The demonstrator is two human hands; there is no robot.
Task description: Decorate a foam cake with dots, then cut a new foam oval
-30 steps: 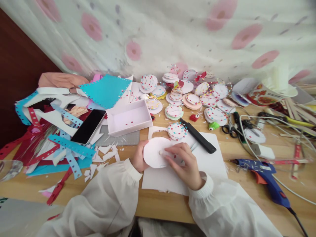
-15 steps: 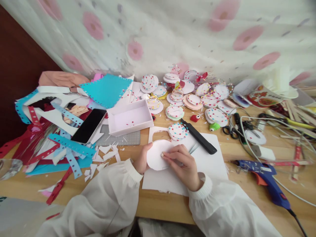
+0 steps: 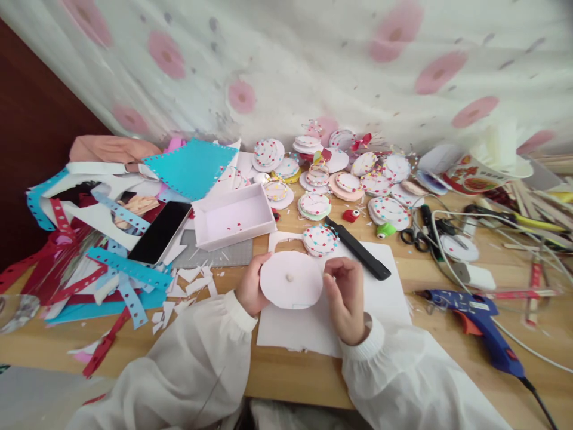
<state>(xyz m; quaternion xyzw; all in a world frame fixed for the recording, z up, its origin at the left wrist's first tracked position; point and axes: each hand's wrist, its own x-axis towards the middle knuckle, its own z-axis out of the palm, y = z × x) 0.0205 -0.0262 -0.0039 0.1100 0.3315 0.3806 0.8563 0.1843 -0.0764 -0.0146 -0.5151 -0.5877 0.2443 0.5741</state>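
A white paper disc [image 3: 275,286] is held up by its left edge in my left hand [image 3: 250,286], the fingers partly hidden behind it. On the disc's middle sits a small pale round bead [image 3: 289,277]. My right hand [image 3: 344,295] is just beside the disc's right edge, fingers loosely curled and a little apart, with nothing visible between them. Beneath both lies a white paper sheet [image 3: 380,310] with a rounded cutout. A beaded layered disc [image 3: 319,240] and a black utility knife [image 3: 358,248] rest at the sheet's far part.
A blue glue gun [image 3: 474,307] with its cord lies at right, near scissors [image 3: 416,239]. A pale paper box [image 3: 235,215], a phone [image 3: 161,233] and paper scraps [image 3: 192,280] fill the left. Several decorated discs [image 3: 387,212] line the back before a curtain.
My right hand has let go of the bead and drawn back to the right. The bead stays on the disc, which my left hand still holds.
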